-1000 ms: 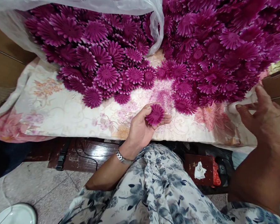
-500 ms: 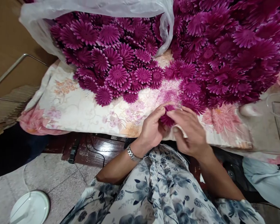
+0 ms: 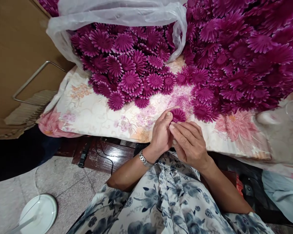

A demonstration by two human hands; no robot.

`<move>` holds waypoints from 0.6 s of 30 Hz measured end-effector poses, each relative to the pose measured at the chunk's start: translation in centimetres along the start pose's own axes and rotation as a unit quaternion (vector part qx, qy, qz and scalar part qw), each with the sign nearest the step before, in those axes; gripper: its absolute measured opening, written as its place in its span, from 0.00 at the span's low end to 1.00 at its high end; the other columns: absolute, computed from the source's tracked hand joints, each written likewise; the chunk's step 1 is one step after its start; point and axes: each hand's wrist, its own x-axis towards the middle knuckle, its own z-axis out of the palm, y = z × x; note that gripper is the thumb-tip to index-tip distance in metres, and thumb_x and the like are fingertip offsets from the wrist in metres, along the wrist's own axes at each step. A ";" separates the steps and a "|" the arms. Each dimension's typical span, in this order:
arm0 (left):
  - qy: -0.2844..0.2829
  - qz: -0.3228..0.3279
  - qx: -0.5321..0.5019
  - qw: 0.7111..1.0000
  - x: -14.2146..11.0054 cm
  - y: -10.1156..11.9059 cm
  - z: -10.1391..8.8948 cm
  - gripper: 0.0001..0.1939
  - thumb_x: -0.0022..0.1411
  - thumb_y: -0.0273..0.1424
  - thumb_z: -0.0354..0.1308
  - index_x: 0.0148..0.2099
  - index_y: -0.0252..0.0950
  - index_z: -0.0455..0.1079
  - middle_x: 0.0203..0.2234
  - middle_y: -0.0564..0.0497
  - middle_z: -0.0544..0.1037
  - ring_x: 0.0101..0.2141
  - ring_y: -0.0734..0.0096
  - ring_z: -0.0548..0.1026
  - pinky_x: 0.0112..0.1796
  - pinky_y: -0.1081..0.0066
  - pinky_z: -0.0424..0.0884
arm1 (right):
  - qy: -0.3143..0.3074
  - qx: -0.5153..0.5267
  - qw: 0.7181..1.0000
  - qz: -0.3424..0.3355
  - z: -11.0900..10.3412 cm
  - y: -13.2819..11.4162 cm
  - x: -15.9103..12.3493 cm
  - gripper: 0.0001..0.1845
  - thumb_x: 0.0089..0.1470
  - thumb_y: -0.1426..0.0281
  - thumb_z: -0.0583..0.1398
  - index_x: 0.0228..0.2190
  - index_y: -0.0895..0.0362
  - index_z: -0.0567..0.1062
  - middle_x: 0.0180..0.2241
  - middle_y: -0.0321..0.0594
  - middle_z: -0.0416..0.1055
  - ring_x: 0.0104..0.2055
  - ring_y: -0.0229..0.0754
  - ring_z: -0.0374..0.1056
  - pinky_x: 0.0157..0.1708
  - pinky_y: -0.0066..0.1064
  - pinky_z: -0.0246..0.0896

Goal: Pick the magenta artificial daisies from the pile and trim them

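Note:
My left hand (image 3: 161,135), with a metal watch on the wrist, and my right hand (image 3: 189,143) meet at the front edge of the table. Both are closed around one magenta plastic flower head (image 3: 178,115), which sticks up above the fingertips. A large heap of the same magenta flower heads (image 3: 224,55) lies just beyond my hands. More of them spill from a clear plastic bag (image 3: 117,14) at the back left.
A floral cloth (image 3: 88,112) covers the table. Brown cardboard (image 3: 12,65) with a metal bar stands at the left. A white round lid or dish (image 3: 39,213) lies on the tiled floor at lower left. My flowered clothing fills the bottom centre.
My right hand came in from the far right and joined the left hand on the flower. The view has shifted left.

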 end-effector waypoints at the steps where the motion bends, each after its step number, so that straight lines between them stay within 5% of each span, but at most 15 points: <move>1: 0.007 -0.008 -0.006 1.000 0.0 0.0 0.0 0.07 0.59 0.32 0.56 0.38 0.35 0.73 0.29 0.54 0.75 0.30 0.79 0.72 0.40 0.76 0.68 | 0.002 0.020 1.000 -0.003 0.0 0.1 0.2 0.29 0.53 0.74 0.56 0.57 0.57 0.60 0.48 0.47 0.73 0.55 0.45 0.65 0.56 0.44 0.60; 6: -0.006 0.000 -0.007 1.000 0.0 -0.2 0.7 0.08 0.60 0.32 0.55 0.37 0.34 0.74 0.31 0.51 0.77 0.37 0.72 0.75 0.45 0.70 0.67 | 0.055 0.099 0.993 0.033 -0.7 1.3 0.7 0.25 0.54 0.76 0.55 0.54 0.54 0.64 0.46 0.45 0.74 0.51 0.46 0.68 0.53 0.47 0.63; 10: -0.017 0.032 0.024 0.999 -0.2 -0.6 1.0 0.08 0.59 0.32 0.56 0.37 0.35 0.75 0.35 0.50 0.79 0.43 0.69 0.74 0.50 0.68 0.65 | 0.121 0.086 0.982 0.120 -1.6 2.5 1.1 0.17 0.54 0.75 0.57 0.46 0.56 0.71 0.40 0.46 0.75 0.44 0.43 0.71 0.44 0.39 0.68; 15: -0.024 0.028 0.061 0.997 -0.7 -0.7 1.2 0.09 0.59 0.32 0.57 0.38 0.35 0.76 0.37 0.49 0.79 0.45 0.69 0.73 0.49 0.71 0.65 | 0.066 0.095 0.984 0.136 -1.3 3.7 1.7 0.09 0.53 0.66 0.60 0.36 0.57 0.73 0.31 0.41 0.72 0.35 0.40 0.68 0.34 0.33 0.68; 18: -0.030 -0.012 0.059 0.998 -0.7 -0.6 1.1 0.11 0.55 0.33 0.60 0.40 0.35 0.76 0.37 0.49 0.80 0.44 0.68 0.74 0.46 0.72 0.66 | 0.074 0.086 0.987 0.112 -0.7 4.1 1.6 0.04 0.54 0.69 0.59 0.32 0.57 0.72 0.28 0.40 0.71 0.33 0.39 0.68 0.33 0.32 0.67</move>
